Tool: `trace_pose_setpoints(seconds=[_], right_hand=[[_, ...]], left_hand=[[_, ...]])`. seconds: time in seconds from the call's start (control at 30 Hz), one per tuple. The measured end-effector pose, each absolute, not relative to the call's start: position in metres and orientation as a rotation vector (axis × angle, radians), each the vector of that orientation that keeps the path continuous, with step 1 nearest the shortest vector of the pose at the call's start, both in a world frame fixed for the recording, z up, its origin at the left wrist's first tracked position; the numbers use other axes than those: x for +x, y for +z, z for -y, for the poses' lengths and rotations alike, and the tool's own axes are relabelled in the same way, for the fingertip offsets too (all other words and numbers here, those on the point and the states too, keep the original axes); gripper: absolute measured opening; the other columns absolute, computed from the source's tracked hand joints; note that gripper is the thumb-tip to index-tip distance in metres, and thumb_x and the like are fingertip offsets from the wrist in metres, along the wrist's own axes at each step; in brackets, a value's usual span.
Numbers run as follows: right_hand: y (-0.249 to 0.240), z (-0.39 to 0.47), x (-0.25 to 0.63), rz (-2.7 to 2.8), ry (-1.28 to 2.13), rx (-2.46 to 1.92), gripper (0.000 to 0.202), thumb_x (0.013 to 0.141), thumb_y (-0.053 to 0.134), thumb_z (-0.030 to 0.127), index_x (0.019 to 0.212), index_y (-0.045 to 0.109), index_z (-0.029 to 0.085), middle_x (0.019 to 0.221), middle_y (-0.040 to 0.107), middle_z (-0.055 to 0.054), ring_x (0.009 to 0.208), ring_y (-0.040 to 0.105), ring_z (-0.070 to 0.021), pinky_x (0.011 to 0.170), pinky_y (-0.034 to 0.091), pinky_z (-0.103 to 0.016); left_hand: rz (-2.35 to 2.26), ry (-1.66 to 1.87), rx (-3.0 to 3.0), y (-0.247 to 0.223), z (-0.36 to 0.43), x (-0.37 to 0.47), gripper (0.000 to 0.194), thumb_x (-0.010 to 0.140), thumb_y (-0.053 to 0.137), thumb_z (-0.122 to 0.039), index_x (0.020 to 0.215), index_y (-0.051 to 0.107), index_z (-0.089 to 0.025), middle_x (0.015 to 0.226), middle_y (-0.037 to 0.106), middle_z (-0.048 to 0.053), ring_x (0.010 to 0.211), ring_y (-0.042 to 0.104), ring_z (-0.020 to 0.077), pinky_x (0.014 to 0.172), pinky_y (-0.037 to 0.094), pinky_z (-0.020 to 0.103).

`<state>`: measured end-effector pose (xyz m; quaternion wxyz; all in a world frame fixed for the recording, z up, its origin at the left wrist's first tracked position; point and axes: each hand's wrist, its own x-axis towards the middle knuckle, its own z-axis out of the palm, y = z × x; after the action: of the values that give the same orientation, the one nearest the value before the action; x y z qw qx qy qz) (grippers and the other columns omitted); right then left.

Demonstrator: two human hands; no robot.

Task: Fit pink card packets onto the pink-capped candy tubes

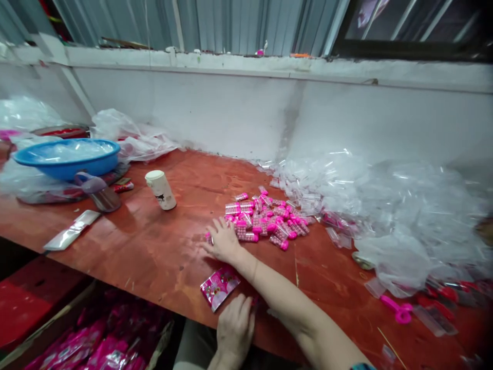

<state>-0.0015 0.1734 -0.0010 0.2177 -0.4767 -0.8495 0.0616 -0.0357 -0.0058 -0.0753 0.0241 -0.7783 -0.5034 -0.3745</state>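
My right hand (223, 242) reaches across the table, palm down and fingers spread, at the left edge of a pile of small clear tubes (265, 221) with bright pink caps and pink beads inside. A bit of pink (208, 238) shows by its fingertips, partly covered. Close to the table's front edge, my left hand (235, 324) has its fingers curled together. Something small and pink shows beside those fingers; I cannot make out what they hold. Just beyond the left hand, a shiny pink printed packet (219, 287) lies flat on the table.
Clear plastic bags and tubes (385, 205) heap along the right. A pink plastic piece (398, 309) lies nearer. On the left are a white cup (160, 190), a purple-lidded bottle (100, 192), a blue basin (69, 159) and a silvery strip (73, 230). A box of pink packets (103, 334) sits below.
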Motion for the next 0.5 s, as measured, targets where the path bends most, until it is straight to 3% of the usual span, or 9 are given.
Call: trace_pose_setpoints(seconds=[0.1,0.23,0.5], right_hand=[[-0.004,-0.182,-0.012,2.466,0.135,-1.322,0.057,0.084,0.055,0.058,0.121,0.058,0.015,0.129,0.057,-0.019,0.131,0.035,-0.0379,0.106,0.018,-0.062],[-0.005,-0.174,0.007,2.485,0.107,-1.353,0.044,0.088,0.053,0.048,0.116,0.06,0.014,0.119,0.061,-0.018,0.124,0.042,-0.0346,0.106,0.019,-0.061],[0.005,-0.127,0.084,2.672,0.113,-1.387,0.031,0.087,0.056,0.033,0.115,0.061,0.021,0.113,0.064,-0.013,0.114,0.05,-0.0312,0.097,0.035,-0.055]], left_hand=[[1.47,-1.109,-2.365,-0.082,0.004,-0.038,0.024,0.086,0.051,-0.014,0.099,0.07,-0.019,0.09,0.074,0.013,0.078,0.072,0.0243,0.069,0.058,0.031],[1.329,-1.16,-2.296,-0.089,0.0,-0.042,0.023,0.087,0.05,-0.012,0.098,0.069,-0.016,0.089,0.074,0.011,0.078,0.072,0.0214,0.071,0.058,0.028],[1.346,-1.119,-2.246,-0.117,-0.001,-0.042,0.021,0.083,0.057,-0.01,0.095,0.073,-0.019,0.086,0.075,0.01,0.074,0.071,0.0219,0.068,0.057,0.029]])
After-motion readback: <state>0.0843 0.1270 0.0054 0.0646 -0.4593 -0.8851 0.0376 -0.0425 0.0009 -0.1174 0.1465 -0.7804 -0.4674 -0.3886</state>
